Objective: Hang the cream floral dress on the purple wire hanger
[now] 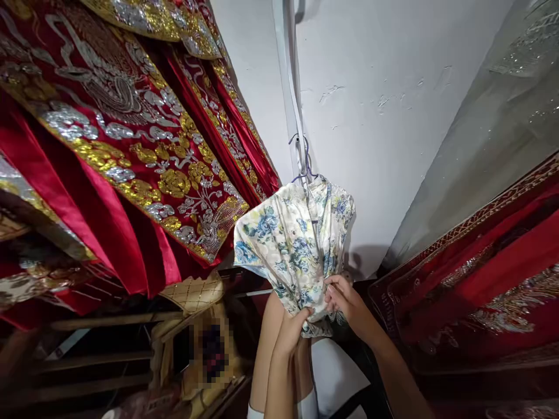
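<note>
A white shirt with blue and yellow flowers (301, 233) hangs from a thin dark hanger (304, 152) on a pale strap (286, 64) in front of me. My left hand (294, 329) grips the shirt's lower edge, thumb on top and the other fingers hidden under the cloth. On the right side of the lower front, my right hand (341, 294) pinches the fabric with curled fingers. The cloth is bunched between both hands, above my knees. Whether a button or other small piece sits in the right fingertips is too small to tell.
Red embroidered garments with gold and silver sequins (174, 174) hang at the left. A wooden chair (166, 331) stands below them. Dark red sequined cloth (489, 285) fills the right side, under a sheer grey fabric (484, 122). Behind the shirt is a white wall (375, 58).
</note>
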Available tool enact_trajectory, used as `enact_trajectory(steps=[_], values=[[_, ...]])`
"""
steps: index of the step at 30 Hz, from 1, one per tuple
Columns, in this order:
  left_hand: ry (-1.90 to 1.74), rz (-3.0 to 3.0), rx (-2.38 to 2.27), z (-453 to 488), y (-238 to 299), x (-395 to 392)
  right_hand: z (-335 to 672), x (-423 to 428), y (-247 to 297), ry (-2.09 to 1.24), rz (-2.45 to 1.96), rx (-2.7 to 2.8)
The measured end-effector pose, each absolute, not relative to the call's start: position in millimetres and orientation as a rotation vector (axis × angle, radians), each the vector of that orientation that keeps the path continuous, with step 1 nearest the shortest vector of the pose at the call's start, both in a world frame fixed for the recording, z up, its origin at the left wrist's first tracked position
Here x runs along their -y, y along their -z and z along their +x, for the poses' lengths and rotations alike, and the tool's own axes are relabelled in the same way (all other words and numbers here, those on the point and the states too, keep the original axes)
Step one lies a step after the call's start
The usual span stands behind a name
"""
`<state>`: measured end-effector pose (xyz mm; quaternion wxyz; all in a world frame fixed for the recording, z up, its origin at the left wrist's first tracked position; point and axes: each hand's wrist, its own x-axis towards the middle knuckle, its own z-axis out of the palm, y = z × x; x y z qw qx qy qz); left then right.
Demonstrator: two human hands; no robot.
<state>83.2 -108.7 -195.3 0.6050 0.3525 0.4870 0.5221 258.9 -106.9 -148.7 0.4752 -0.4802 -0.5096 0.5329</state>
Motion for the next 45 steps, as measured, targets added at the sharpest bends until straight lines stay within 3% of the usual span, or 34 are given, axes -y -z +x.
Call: enact_trajectory(steps=[12, 18, 24, 30, 45], values=[[-1.074, 0.710, -1.061, 83.8, 165.7, 121.2, 249.5, 114.0, 132.2, -1.232, -1.143, 1.173], [-1.407, 0.606, -1.147, 85.8, 183.1, 115.3, 254.2, 119.7, 116.8, -1.178, -1.076, 0.974], [-2.107, 0.997, -1.382, 101.9, 171.7, 126.8, 248.4, 128.1, 110.7, -1.231, -1.062, 0.968], [-1.508, 1.616, -1.236, 126.1, 141.2, 134.3, 247.4, 131.3, 109.6, -1.287, -0.981, 1.094], [-1.535, 1.540, -1.268, 137.7, 138.7, 130.6, 251.7, 130.2, 121.5, -1.182, -1.106, 1.109]])
